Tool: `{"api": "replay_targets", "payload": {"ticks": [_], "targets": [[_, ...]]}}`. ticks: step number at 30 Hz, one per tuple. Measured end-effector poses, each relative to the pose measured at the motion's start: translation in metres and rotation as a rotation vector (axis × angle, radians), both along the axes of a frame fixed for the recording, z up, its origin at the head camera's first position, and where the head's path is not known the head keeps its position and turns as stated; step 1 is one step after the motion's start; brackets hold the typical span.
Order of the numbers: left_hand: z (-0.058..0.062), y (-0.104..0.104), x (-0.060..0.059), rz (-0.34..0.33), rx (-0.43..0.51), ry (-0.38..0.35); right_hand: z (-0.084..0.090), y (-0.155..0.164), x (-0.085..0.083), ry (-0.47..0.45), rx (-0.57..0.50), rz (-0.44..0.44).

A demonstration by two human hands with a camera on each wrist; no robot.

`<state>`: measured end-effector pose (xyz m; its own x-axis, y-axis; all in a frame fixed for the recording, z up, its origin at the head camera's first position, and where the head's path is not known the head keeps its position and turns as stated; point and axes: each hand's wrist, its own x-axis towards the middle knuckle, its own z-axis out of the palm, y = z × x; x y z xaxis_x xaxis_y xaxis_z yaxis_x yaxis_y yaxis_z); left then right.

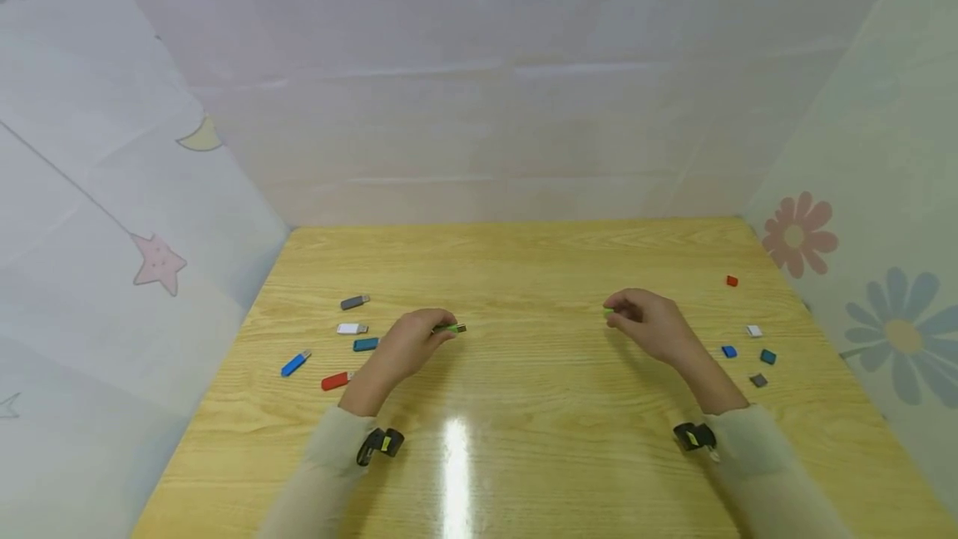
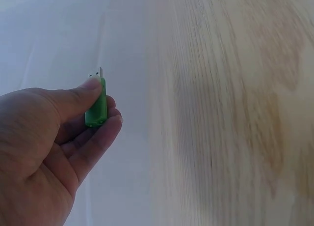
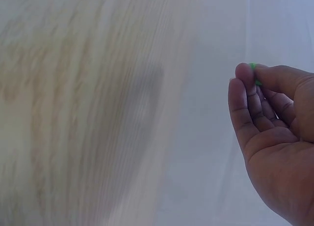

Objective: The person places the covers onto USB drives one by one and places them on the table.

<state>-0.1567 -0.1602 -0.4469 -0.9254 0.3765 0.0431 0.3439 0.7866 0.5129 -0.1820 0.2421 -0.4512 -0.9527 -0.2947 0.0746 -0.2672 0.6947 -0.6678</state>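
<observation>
Two hands up over the table (image 1: 524, 273) | left hand (image 1: 407, 345) pinching green USB stick (image 2: 96, 105) by its body, plug bare | right hand (image 1: 647, 324) pinching green cap (image 3: 253, 67) at fingertips | I'd guess light, stiff, slick plastic, grip the flat sides

The green stick (image 2: 96, 107), its cap off and metal plug bare, is pinched in the left hand (image 1: 407, 346) above the table. The green cap (image 3: 253, 69) sits mostly hidden between the right hand's (image 1: 649, 324) fingertips.
</observation>
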Motion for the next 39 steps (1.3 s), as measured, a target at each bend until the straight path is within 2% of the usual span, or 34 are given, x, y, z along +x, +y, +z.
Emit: {"api": "replay_targets", "payload": {"ticks": [10,16,30,39], "targets": [[0.002,0.014,-0.001,-0.044,0.019,-0.004,0.002,-0.018,0.002,-0.020,-0.041,0.036],[0.001,0.022,-0.003,-0.077,0.029,0.038,0.003,-0.026,0.004,-0.016,-0.043,0.035],[0.005,0.037,-0.003,-0.105,0.042,0.022,0.003,-0.039,0.004,-0.022,-0.061,0.077],[0.005,0.047,-0.005,-0.123,0.045,0.046,0.003,-0.048,0.006,-0.015,-0.074,0.096]]}}
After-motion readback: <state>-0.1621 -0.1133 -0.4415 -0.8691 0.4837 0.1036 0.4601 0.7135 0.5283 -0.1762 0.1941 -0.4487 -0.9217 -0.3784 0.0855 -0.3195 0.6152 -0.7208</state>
